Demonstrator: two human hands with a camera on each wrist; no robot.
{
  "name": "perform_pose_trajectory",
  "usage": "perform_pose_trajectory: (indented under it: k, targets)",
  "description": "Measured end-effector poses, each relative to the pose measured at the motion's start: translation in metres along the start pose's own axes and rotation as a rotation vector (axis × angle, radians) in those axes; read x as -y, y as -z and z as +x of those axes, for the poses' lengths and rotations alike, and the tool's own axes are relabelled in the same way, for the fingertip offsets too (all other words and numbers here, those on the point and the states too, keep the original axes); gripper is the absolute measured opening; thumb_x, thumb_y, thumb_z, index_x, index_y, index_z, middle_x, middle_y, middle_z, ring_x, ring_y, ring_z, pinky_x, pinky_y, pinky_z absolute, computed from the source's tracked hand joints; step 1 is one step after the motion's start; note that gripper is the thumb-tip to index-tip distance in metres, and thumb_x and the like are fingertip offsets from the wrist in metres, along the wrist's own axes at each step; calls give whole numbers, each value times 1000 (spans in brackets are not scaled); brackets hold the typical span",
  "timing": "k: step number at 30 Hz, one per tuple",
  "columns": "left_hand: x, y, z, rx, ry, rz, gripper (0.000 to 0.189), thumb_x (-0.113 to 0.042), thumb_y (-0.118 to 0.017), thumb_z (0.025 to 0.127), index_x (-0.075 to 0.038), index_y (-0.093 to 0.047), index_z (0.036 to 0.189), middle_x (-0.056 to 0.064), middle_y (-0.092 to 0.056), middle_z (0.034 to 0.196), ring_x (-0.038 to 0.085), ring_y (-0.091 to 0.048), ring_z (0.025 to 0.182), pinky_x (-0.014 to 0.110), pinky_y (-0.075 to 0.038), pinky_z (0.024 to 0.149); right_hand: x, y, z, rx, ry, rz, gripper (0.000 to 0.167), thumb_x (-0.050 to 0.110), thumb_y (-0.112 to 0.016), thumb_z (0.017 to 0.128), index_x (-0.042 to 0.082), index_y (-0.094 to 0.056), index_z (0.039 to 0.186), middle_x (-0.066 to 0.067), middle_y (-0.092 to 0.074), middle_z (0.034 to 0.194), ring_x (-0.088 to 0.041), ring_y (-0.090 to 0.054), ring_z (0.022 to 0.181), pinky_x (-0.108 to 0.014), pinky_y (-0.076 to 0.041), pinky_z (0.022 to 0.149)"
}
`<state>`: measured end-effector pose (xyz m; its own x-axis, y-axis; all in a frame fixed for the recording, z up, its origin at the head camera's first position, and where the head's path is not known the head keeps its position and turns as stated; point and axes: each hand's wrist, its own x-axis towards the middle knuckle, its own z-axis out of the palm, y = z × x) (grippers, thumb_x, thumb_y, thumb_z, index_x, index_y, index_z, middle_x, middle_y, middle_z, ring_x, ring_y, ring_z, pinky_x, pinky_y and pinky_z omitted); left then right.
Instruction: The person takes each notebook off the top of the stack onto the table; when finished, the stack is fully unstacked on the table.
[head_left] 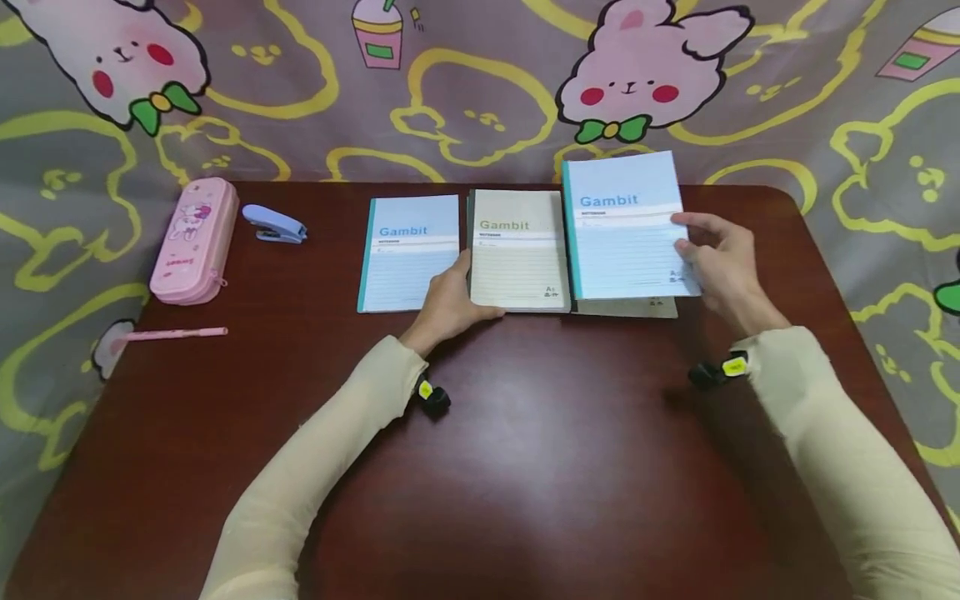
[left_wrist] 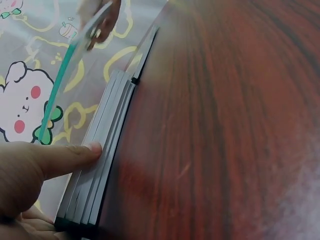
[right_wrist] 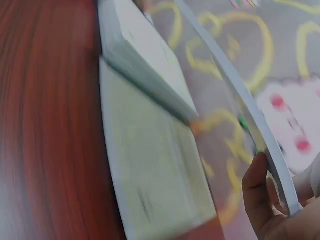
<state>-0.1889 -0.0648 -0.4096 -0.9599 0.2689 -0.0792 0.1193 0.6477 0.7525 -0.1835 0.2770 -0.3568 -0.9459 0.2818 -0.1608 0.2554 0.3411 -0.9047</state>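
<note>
My right hand (head_left: 723,262) pinches the right edge of a light-blue Gambit notebook (head_left: 626,250) with a teal spine, thumb on its cover. The notebook is raised and tilted, as its edge in the right wrist view shows. Beneath it lies a beige notebook (right_wrist: 150,170), largely covered in the head view. My left hand (head_left: 450,302) holds the near-left corner of a notebook stack (head_left: 517,258) with a beige one on top. In the left wrist view the thumb (left_wrist: 75,157) lies across the stack's several page edges. Left of that hand, another light-blue notebook (head_left: 408,275) lies flat.
At the table's left stand a pink pencil case (head_left: 193,242) and a lilac stapler (head_left: 274,225). A pink pen (head_left: 176,333) lies nearer, by the left edge. Behind the dark wooden table (head_left: 525,467) hangs a cartoon-patterned cloth (head_left: 300,100).
</note>
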Motion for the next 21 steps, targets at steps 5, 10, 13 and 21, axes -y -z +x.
perform_pose_trajectory:
  k: [5, 10, 13, 21]
  targets:
    - [-2, 0, 0, 0, -1, 16, 113, -26, -88, 70, 1, -16, 153, 22, -41, 148, 34, -50, 127, 43, -42, 105, -13, 64, 2, -79, -61, 31, 37, 10, -54, 97, 21, -59, 133, 10, -55, 101, -1, -59, 77, -14, -52, 58]
    - [1, 4, -3, -8, 9, 48, 115, -30, -87, 71, 3, -13, 153, 24, -36, 151, 35, -48, 130, 43, -41, 107, -25, 100, 7, -126, -66, 152, 36, 5, -57, 95, 21, -65, 125, 13, -60, 96, 0, -58, 76, -12, -49, 57]
    - [2, 4, -3, -7, 11, 59, 115, -31, -87, 72, 3, -13, 153, 24, -36, 151, 35, -48, 130, 43, -42, 106, -30, 111, 9, -135, -85, 182, 35, 4, -59, 94, 22, -67, 122, 15, -62, 97, 0, -58, 76, -12, -48, 57]
    - [0, 0, 0, 3, -9, 37, 113, -28, -87, 71, 1, -15, 153, 23, -40, 149, 35, -49, 128, 43, -42, 105, -47, 127, 16, -130, -110, 41, 41, 4, -57, 94, 27, -64, 128, 19, -60, 96, 3, -56, 74, -12, -49, 57]
